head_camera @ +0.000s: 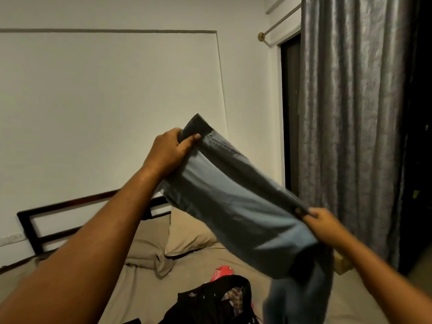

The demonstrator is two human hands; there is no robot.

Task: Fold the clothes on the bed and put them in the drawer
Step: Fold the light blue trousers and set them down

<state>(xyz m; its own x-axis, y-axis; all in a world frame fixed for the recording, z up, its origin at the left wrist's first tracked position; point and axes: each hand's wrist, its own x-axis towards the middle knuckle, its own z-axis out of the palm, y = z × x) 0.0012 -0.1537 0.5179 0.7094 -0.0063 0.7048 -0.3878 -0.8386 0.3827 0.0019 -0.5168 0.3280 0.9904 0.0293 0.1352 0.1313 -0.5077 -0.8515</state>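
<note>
A pair of blue-grey jeans is held up in the air above the bed, stretched slantwise from upper left to lower right. My left hand grips the hemmed upper end, thumb over the cloth. My right hand pinches the lower part, and the rest of the jeans hangs down from it toward the mattress. On the beige sheet below lies a heap of dark clothes with a checked piece and a red item beside it. No drawer is in view.
Two beige pillows lie at the dark headboard against the white wall. A grey curtain hangs at the right beside a dark doorway. A small yellowish object sits at the bed's right edge.
</note>
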